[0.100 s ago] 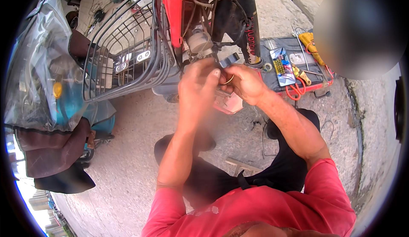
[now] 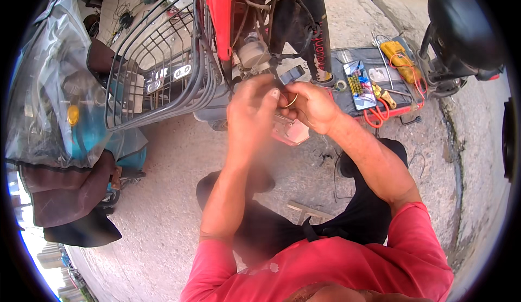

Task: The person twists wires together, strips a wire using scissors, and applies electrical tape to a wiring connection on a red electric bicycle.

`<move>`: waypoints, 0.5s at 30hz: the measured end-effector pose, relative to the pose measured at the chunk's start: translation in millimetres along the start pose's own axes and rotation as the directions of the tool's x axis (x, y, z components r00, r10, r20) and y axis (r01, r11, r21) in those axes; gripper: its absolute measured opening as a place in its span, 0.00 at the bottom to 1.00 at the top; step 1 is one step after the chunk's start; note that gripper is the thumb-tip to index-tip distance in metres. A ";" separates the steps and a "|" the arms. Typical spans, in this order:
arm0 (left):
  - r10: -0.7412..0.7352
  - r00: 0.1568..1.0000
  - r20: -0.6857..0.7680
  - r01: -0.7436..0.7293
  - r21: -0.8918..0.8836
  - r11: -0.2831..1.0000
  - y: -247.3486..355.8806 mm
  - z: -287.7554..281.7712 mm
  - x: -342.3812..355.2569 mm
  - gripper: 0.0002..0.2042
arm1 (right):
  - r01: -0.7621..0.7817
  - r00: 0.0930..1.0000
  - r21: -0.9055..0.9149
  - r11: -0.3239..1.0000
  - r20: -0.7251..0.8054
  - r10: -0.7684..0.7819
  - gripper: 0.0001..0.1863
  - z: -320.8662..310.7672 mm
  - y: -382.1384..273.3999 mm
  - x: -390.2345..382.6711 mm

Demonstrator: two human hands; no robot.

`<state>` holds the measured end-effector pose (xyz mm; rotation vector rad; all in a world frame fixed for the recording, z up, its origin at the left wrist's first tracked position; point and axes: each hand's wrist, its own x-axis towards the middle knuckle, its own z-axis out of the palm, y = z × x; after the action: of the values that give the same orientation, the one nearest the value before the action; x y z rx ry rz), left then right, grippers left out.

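Observation:
In front of me, at the stripped scooter front with its red panel point(image 2: 221, 14) and exposed cables, my left hand point(image 2: 251, 112) is closed beside the metal housing point(image 2: 253, 54), its fingertips partly hidden and its grip unclear. My right hand point(image 2: 313, 106) is closed, thumb and fingers pinching a thin yellow wire point(image 2: 290, 102) against the left fingertips. A small dark rectangular piece point(image 2: 291, 75) sits just above the right thumb, touching or very near it. A pinkish metal plate point(image 2: 296, 132) shows below both hands.
A wire basket point(image 2: 152, 79) is left, beside a plastic-covered vehicle point(image 2: 59, 85). Right, a dark mat point(image 2: 344, 55) bears a phone point(image 2: 359, 85), yellow meter point(image 2: 399, 60), pliers and screwdrivers. A black rounded seat-like part point(image 2: 456, 25) stands beyond. A wooden piece point(image 2: 306, 211) lies between my legs.

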<state>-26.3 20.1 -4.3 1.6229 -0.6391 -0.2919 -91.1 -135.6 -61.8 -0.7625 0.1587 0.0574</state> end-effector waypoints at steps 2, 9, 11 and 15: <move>0.007 1.000 0.013 -0.006 -0.036 0.999 -3.4 -0.7 0.3 0.15 | -0.056 0.998 0.052 0.997 0.022 0.054 0.14 -0.3 -1.5 0.7; 0.042 0.999 0.030 -0.044 0.062 0.997 -6.4 -1.0 -0.3 0.14 | -0.144 0.989 0.123 0.982 0.005 0.144 0.14 0.5 -4.2 0.8; 0.059 0.998 0.028 -0.061 0.095 0.994 -5.5 -1.2 -0.6 0.14 | -0.153 0.988 0.139 0.978 -0.007 0.155 0.14 1.5 -4.6 0.7; 0.113 0.992 0.062 -0.121 0.138 0.983 -9.2 -4.3 0.8 0.14 | -0.170 0.982 0.160 0.972 -0.051 0.180 0.14 5.9 -6.3 -0.6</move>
<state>-21.2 23.6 -12.5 1.7100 -0.8086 -0.2077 -90.4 -136.0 -53.2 -0.5933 0.2895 0.1861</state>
